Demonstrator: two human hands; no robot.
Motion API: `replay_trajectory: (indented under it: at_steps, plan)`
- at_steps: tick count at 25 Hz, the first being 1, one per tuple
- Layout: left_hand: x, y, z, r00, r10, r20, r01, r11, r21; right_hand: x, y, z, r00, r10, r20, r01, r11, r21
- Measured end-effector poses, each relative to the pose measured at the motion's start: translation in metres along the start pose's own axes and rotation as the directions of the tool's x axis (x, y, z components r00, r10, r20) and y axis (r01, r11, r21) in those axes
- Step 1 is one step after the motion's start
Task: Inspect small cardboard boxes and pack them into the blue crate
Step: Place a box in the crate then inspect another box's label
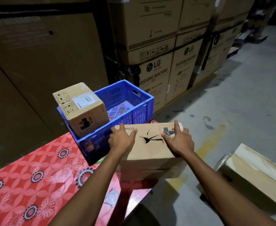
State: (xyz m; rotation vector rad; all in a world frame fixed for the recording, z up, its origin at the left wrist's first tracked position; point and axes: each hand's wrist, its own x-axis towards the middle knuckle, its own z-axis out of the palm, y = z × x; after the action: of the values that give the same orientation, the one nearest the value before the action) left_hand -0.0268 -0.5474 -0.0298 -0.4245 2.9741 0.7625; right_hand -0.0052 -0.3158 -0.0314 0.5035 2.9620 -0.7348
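A blue crate (pixel 134 115) stands on a table with a red flowered cloth (pixel 28 176). One small cardboard box (pixel 82 110) with labels sits tilted in the crate's left end, sticking up above the rim. In front of the crate I hold a second cardboard box (pixel 150 152) with a torn hole in its top face. My left hand (pixel 121 140) lies flat on the top near its left edge. My right hand (pixel 178 141) presses on the top near the right edge, over a red-bordered label. Both hands grip this box at the table's right edge.
Stacks of large washing machine cartons (pixel 156 75) stand right behind the crate. A tall carton wall (pixel 36 70) fills the left. Another cardboard box (pixel 256 176) lies on the grey concrete floor (pixel 240 103) at the lower right.
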Motion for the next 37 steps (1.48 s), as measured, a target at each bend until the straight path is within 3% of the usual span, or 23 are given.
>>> replay_trajectory:
  at_steps: [3,6,10,15,25,28,33,37]
  plan:
    - [-0.013,-0.001,-0.011,0.999,0.038,-0.017,-0.039,0.995,-0.094,-0.01,0.003,-0.005,0.999,0.005,-0.047,-0.002,0.998,0.067]
    - [-0.022,0.003,-0.02,0.995,0.077,-0.059,-0.089,0.968,-0.235,-0.02,0.007,-0.015,0.98,0.001,-0.201,0.023,0.993,0.118]
    - [-0.025,0.017,-0.017,0.992,-0.002,-0.123,-0.058,0.873,-0.483,-0.021,0.008,-0.026,0.924,0.075,-0.376,0.063,0.938,0.342]
    - [-0.034,-0.005,0.02,0.99,-0.048,-0.132,-0.039,0.811,-0.584,-0.035,0.027,0.005,0.918,0.236,-0.319,-0.053,0.87,0.49]
    - [-0.047,-0.047,0.058,0.994,0.096,0.046,-0.067,0.904,-0.423,-0.059,0.059,0.048,0.956,0.279,-0.092,-0.23,0.905,0.357]
    - [-0.037,-0.041,0.054,0.986,0.131,0.107,-0.099,0.959,-0.265,-0.052,0.053,0.046,0.968,0.248,-0.046,-0.229,0.94,0.255]
    - [-0.019,-0.021,0.05,0.955,0.041,0.292,-0.027,0.998,-0.052,-0.039,0.04,0.046,0.952,0.298,0.069,-0.304,0.949,0.088]
    - [-0.018,-0.015,0.057,0.947,-0.042,0.319,0.034,0.999,0.029,-0.028,0.045,0.042,0.913,0.352,0.206,-0.388,0.905,0.174]
